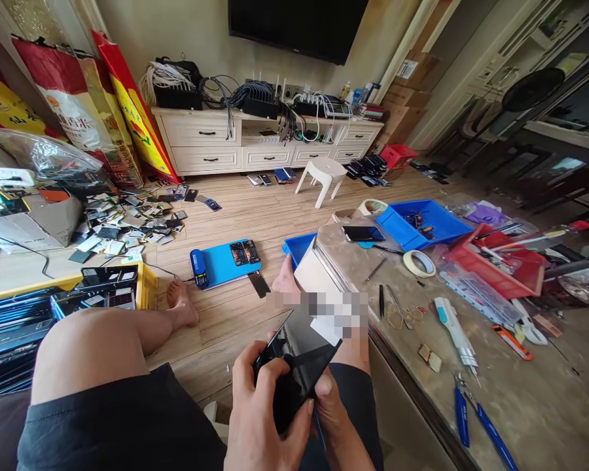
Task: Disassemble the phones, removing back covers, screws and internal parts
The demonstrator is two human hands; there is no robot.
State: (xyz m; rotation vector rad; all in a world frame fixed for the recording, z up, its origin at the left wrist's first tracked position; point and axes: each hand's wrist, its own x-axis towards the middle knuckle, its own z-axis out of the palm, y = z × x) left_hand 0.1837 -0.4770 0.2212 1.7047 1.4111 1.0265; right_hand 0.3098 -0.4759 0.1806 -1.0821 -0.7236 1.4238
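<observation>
stone table (544, 405), tape roll (419, 263), blue pliers (476, 418)

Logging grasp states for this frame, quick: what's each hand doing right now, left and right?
Left hand: closed around the black phone, thumb across its front.
Right hand: gripping the same phone from the lower right edge, thumb on the glass.

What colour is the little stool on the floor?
White; the stool shows in the head view.

Black phone (297, 366), glossy and slab-shaped, is sitting tilted over the person's lap, its upper corner pointing toward 1 o'clock. Its glass face is reflecting light; its lower end is lying covered by fingers.
</observation>
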